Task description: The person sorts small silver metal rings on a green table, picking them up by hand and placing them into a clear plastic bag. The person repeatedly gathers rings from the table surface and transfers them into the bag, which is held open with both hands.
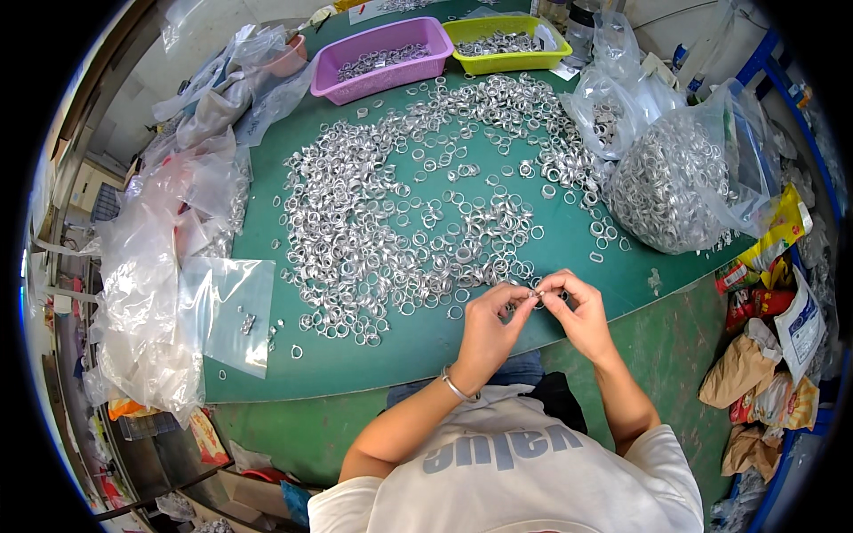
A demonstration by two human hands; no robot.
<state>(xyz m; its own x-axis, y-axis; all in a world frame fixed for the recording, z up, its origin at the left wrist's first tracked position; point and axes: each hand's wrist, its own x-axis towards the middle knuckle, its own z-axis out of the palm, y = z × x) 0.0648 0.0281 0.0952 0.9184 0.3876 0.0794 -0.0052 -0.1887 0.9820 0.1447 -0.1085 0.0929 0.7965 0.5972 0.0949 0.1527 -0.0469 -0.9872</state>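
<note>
A white shirt fills the bottom edge; above it the left hand [491, 324] and right hand [577, 311] meet fingertip to fingertip, both pinched on one small metal ring [536, 294] over the green table's [418, 355] near edge. Hundreds of loose rings [418, 204] beyond, uncountable. Two trays: purple [382, 58], yellow [506, 43]. One full bag [684, 178].

A purple basket [382, 58] and a yellow-green basket [506, 43] sit side by side at the far edge of the green table [426, 355]. A big clear bag [684, 178] bulges on the right. Crumpled plastic bags [151, 293] pile up on the left. Colourful snack packets [769, 302] lie near the right.
</note>
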